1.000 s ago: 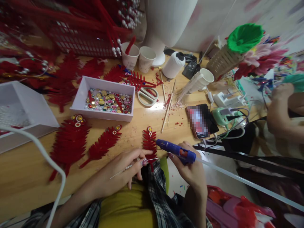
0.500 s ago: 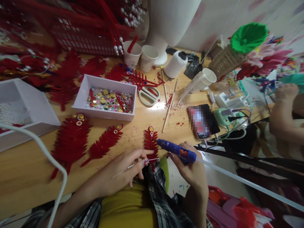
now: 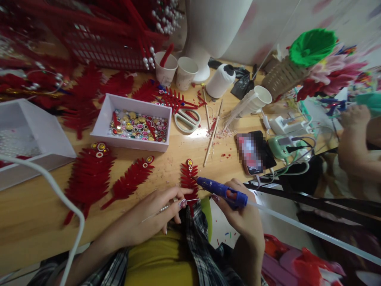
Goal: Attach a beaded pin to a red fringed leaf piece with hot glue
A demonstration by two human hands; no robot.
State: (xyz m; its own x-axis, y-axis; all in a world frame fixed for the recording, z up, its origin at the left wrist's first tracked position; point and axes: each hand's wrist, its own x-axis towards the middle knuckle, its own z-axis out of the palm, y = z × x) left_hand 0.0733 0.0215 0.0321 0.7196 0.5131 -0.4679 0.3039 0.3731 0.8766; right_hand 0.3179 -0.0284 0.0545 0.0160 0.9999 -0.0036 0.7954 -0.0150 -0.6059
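Observation:
My right hand (image 3: 241,214) is closed around a blue hot glue gun (image 3: 218,188), with a long translucent glue stick (image 3: 297,222) running out of its back. The gun's tip is at the right side of a small red feather-shaped piece (image 3: 188,180), which has a yellow gem and small stones at its top. My left hand (image 3: 157,210) pinches a thin needle-like wire (image 3: 192,200) between thumb and fingers. Several pearl beads (image 3: 164,208) sit along it. The left index fingertip rests on the red piece. Two larger red feather-shaped pieces (image 3: 131,180) (image 3: 91,174) lie to the left.
A white box (image 3: 131,142) of gems and beads stands beyond my left hand. Nearby are scissors (image 3: 187,121), thin sticks (image 3: 212,139), a thread cone (image 3: 220,81), paper cups (image 3: 187,73) and a phone (image 3: 253,153). A white cable (image 3: 59,190) crosses at left. Another person's arm (image 3: 355,139) is at right.
The glue gun and my right hand have shifted slightly down and right, with the tip a little lower beside the red piece. My left hand has barely moved.

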